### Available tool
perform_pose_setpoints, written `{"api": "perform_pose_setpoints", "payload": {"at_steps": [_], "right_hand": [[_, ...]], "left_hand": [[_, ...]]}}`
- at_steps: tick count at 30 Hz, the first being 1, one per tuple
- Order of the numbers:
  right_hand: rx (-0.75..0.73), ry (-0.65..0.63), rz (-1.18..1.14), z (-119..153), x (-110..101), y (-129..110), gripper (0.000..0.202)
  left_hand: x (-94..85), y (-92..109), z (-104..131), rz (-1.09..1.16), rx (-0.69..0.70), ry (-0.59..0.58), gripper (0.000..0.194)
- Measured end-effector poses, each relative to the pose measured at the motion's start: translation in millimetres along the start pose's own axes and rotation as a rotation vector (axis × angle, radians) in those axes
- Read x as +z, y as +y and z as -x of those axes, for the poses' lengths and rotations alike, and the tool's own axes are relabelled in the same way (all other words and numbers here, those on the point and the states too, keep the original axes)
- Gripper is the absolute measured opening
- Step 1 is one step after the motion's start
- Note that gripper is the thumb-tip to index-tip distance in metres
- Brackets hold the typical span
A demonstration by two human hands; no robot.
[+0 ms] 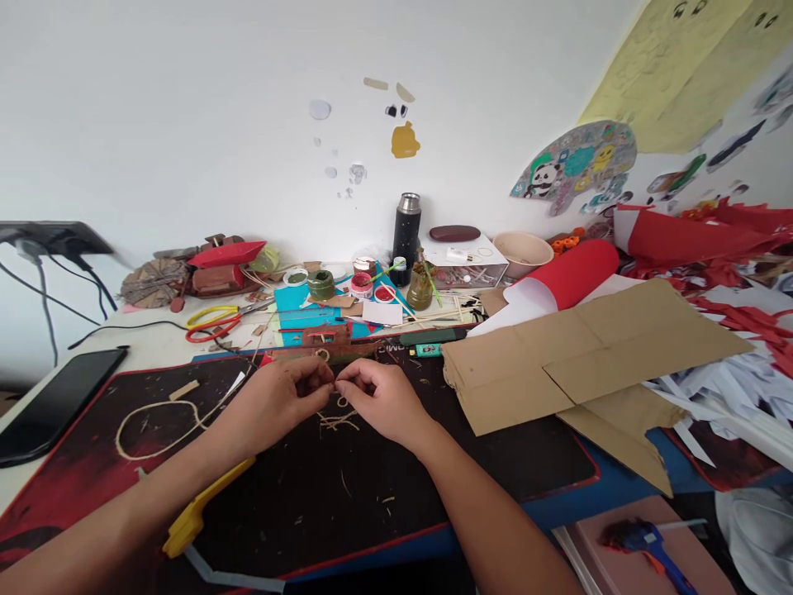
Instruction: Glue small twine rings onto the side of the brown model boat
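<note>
Over the dark desk mat [396, 504], my left hand [282, 397] and my right hand [387, 401] meet, thumbs and fingers pinched together. Something tiny may be between the fingertips, but it is too small to make out. Just below them lie several short bits of twine [338, 421] and a small ring [342, 402]. Behind the hands sits a brown and green handmade model [328, 343], partly covered by my fingers. A longer length of twine [149, 405] curls on the mat left of my left forearm. Under that forearm is a yellow-handled tool [204, 508].
Flat cardboard [514, 372] covers the mat's right side. Red-and-yellow scissors [214, 324], open paint jars [320, 285] and a black thermos [405, 231] stand behind. A phone [55, 405] lies left. Shredded paper [743, 364] is heaped right; a blue glue gun [650, 541] lies below.
</note>
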State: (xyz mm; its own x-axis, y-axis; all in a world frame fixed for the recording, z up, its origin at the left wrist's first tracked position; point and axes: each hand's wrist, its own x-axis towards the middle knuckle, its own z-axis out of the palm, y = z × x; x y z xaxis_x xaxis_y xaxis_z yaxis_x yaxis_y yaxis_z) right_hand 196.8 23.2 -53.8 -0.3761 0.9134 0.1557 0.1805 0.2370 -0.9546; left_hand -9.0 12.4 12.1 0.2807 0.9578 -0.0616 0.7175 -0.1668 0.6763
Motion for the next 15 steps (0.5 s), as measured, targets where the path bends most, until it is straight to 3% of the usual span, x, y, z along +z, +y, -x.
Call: {"api": "perform_pose_setpoints", "payload": {"at_steps": [4, 9, 12, 15], "right_hand": [[-0.004, 0.060, -0.022, -2, 0, 2, 0.021], [-0.032, 0.086, 0.052, 1, 4, 6, 0.023], [-0.100, 0.019, 0.165, 5, 11, 1, 0.018], [-0.252, -0.126, 0.337, 9, 23, -11, 0.016]], "left_hand": [[-15.8, -8, 10, 0.090, -0.082, 0.062, 0.034], [-47.7, -29, 36, 0.230, -0.274, 0.183, 0.050], [-65.1, -40, 55, 0.322, -0.405, 0.257, 0.053], [-78.3, -48, 73, 0.380, -0.480, 0.358, 0.059]]}}
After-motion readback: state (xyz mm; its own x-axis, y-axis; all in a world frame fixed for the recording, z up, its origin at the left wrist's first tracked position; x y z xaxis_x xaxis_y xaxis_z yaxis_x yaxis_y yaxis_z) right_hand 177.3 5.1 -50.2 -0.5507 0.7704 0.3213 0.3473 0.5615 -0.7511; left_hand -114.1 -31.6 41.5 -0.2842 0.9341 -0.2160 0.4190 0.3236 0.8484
